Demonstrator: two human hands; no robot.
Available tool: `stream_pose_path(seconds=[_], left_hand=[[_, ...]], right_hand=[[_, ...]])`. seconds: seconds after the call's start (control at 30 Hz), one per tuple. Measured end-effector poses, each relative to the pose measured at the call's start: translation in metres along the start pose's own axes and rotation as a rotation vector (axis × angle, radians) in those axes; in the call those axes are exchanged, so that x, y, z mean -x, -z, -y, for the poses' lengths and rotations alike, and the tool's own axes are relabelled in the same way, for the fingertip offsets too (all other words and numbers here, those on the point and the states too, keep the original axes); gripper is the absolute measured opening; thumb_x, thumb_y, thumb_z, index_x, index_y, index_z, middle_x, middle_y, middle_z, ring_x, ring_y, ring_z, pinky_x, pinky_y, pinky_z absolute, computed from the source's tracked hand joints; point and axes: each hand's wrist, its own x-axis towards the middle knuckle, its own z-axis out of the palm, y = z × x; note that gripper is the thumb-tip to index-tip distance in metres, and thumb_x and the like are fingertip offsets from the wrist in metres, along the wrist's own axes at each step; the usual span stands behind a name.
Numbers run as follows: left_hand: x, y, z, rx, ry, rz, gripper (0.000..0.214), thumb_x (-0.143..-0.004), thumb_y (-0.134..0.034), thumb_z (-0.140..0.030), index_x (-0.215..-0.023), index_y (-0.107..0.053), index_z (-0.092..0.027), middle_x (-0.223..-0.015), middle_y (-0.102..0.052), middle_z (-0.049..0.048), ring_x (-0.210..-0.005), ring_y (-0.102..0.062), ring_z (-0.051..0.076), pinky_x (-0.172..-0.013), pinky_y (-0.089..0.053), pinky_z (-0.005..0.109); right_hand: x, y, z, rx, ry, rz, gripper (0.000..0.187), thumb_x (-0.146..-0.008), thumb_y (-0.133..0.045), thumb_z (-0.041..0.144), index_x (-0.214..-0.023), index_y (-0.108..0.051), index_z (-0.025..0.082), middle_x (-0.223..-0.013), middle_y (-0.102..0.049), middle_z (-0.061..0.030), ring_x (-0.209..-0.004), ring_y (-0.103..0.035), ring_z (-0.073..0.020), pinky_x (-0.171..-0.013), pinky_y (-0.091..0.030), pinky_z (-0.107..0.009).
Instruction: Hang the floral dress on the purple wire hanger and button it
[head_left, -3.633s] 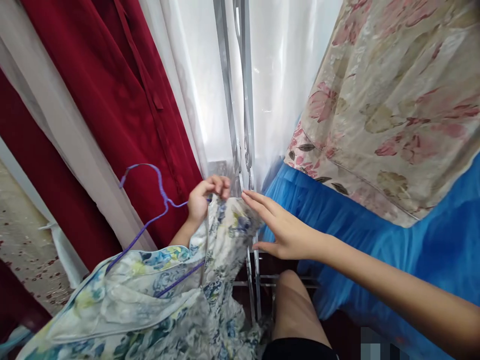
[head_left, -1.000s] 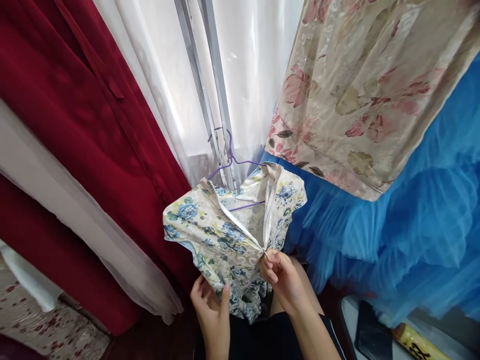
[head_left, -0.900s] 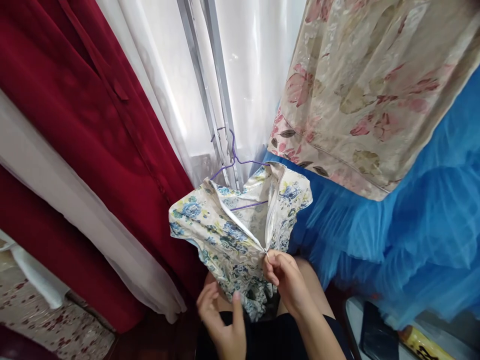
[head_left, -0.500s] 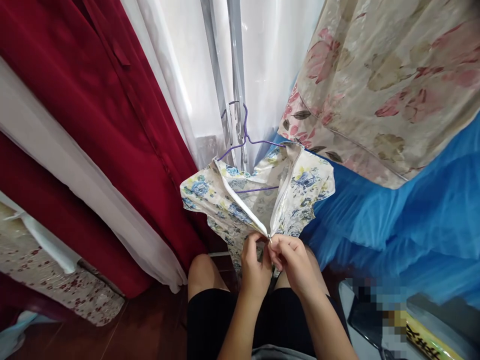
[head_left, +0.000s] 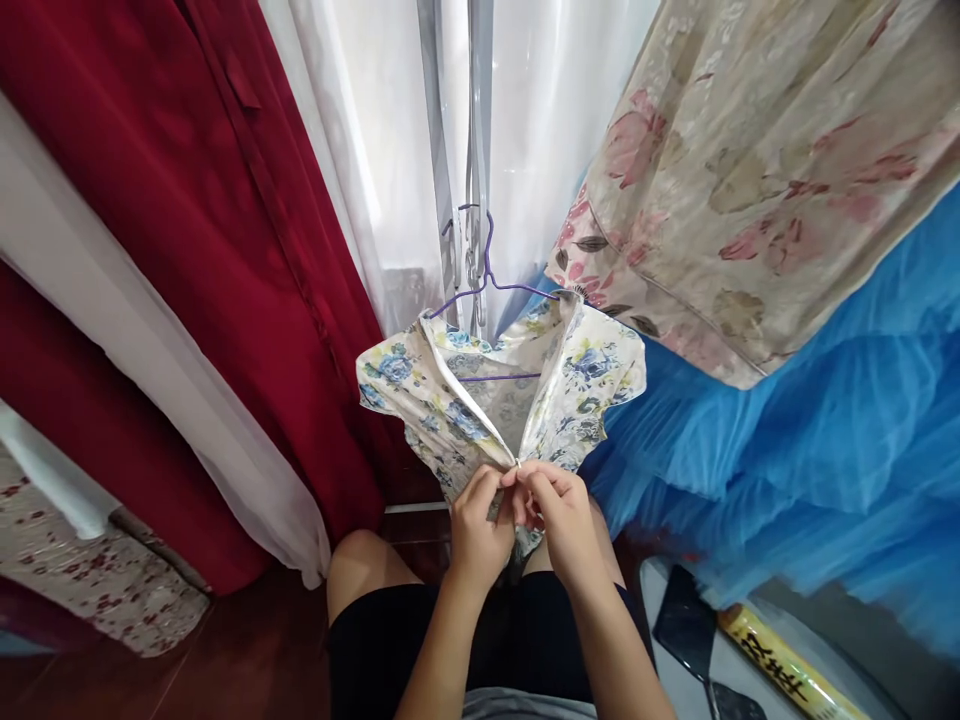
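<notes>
A white dress [head_left: 465,425] with blue and yellow flowers hangs by its shoulders on a thin purple hanger [head_left: 488,245]. Its front or back opening forms a V edged in white zipper tape, which narrows down to a small metal zipper pull [head_left: 517,463]. My right hand [head_left: 556,510] pinches at that pull, thumb against curled fingers. Close beside it on the left, my left hand [head_left: 480,520] is closed on the dress fabric just under the bottom of the V. Below the hands the lower dress is mostly hidden.
Red drapes [head_left: 247,250] and white cloth hang on the left. Grey straps [head_left: 450,150] come down behind the hanger. To the right are a pink-flowered beige cloth [head_left: 750,200] and blue tulle [head_left: 712,450]. A yellow package [head_left: 780,660] lies at lower right.
The view has shifted somewhat. Both hands and the lower part of the dress now appear a little further left, with the same grip. The V looks about as wide as before.
</notes>
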Motion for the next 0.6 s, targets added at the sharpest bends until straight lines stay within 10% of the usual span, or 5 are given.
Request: stream_pose_path(seconds=[0.43, 0.6], left_hand=[[-0.007, 0.011, -0.009, -0.273, 0.134, 0.254, 0.015, -0.091, -0.051, -0.009, -0.085, -0.054, -0.022, -0.087, -0.062, 0.0042, -0.078, -0.060, 0.019, -0.070, -0.044, 0.029], [-0.008, 0.018, -0.002, -0.347, 0.122, 0.416, 0.016, -0.089, -0.054, -0.007, -0.086, -0.058, -0.022, -0.088, -0.067, 0.0047, -0.076, -0.063, 0.020, -0.067, -0.046, 0.030]], right_hand=[[-0.126, -0.033, 0.103, -0.034, 0.130, 0.091, 0.023, -0.074, -0.055, 0.027, -0.062, -0.068, 0.013, -0.040, -0.046, 0.0044, -0.036, -0.029, -0.0056, -0.039, -0.020, -0.023], [-0.129, -0.032, 0.108, 0.012, 0.195, 0.067, 0.026, -0.079, -0.051, 0.025, -0.064, -0.069, 0.014, -0.041, -0.049, 0.0031, -0.037, -0.033, -0.0068, -0.040, -0.021, -0.022]])
